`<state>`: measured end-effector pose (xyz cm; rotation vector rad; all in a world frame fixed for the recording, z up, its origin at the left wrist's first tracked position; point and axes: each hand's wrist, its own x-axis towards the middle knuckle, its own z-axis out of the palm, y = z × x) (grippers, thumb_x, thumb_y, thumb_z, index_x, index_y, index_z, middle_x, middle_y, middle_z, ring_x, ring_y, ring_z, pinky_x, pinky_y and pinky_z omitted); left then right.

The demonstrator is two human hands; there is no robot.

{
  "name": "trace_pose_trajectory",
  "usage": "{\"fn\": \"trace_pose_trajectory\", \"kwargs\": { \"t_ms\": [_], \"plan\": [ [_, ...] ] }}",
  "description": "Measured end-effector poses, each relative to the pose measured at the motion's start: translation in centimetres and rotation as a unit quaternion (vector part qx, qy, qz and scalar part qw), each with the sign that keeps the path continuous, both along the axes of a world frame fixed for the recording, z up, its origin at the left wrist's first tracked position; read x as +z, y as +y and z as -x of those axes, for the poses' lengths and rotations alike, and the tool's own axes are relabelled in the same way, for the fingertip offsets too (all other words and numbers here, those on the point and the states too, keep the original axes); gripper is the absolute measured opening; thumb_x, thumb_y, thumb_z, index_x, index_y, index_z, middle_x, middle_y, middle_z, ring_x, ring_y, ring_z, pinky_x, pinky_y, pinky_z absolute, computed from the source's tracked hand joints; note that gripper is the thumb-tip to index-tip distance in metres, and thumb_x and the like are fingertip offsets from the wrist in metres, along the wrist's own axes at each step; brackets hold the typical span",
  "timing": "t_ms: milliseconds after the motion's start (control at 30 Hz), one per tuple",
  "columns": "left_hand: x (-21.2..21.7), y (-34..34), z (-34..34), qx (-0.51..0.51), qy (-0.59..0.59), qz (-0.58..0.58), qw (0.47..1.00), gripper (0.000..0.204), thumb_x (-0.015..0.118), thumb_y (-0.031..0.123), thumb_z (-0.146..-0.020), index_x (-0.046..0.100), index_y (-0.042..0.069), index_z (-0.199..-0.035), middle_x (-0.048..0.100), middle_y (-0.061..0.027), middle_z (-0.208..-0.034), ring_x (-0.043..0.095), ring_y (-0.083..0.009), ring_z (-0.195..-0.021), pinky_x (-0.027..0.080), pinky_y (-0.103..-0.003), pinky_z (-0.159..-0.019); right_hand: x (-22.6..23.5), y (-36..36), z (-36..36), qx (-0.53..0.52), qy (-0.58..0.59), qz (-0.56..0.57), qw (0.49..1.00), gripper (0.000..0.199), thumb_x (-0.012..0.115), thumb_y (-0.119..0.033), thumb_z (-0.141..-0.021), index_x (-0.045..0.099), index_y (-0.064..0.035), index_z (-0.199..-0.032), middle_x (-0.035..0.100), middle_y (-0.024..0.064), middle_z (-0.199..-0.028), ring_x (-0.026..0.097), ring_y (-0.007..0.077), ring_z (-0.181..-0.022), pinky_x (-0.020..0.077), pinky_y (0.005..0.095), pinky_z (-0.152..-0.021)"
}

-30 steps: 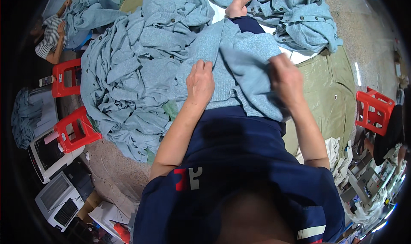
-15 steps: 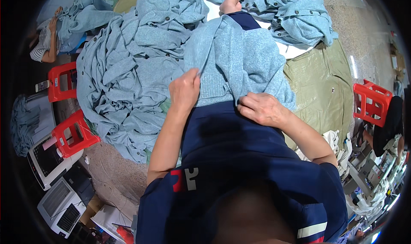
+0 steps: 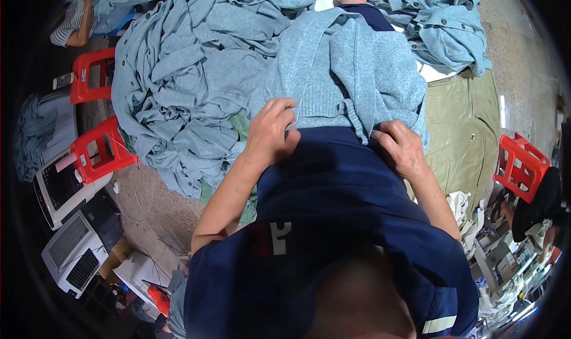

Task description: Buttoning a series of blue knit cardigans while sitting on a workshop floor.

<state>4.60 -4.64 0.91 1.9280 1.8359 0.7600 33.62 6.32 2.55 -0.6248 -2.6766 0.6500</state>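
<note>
A light blue-grey knitted cardigan [image 3: 333, 59] lies over my lap, its ribbed hem toward me and a ribbed band running down its middle. My left hand [image 3: 270, 132] is at the hem's left corner, fingers bent and thumb standing apart, with no cloth visible between them. On the other side, my right hand [image 3: 402, 147] has its fingers curled against the cardigan's near edge, pinching it; the fingertips are partly hidden. Dark blue trousers show beneath the hem.
A big heap of matching cardigans [image 3: 196, 71] spreads on my left, and another pile [image 3: 449, 32] lies at the far right. Olive sheeting [image 3: 461, 125] covers the floor at right. Red stools [image 3: 101, 151] stand left, one red stool [image 3: 522, 166] right. A person's striped sleeve [image 3: 74, 17] shows far left.
My left hand has let go of the raised cardigan edge, which now lies lower, and its thumb has spread. My right hand has shifted right along the hem. The whole view has moved slightly.
</note>
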Motion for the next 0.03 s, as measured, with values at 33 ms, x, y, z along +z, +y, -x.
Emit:
{"fn": "trace_pose_trajectory", "kwargs": {
  "t_ms": [33],
  "plan": [
    [-0.17,0.45,0.0,0.016,-0.009,0.043,0.999,0.016,0.067,0.006,-0.066,0.055,0.005,-0.076,0.06,-0.0141,-0.106,0.058,-0.0325,-0.095,0.051,-0.039,-0.076,-0.16,0.03,-0.15,0.0,-0.003,0.004,1.0,0.027,0.065,-0.007,-0.071,0.063,-0.0078,-0.098,0.059,0.0075,-0.091,0.062,0.0247,-0.079,0.0514,0.0332,-0.062]
  ]
}}
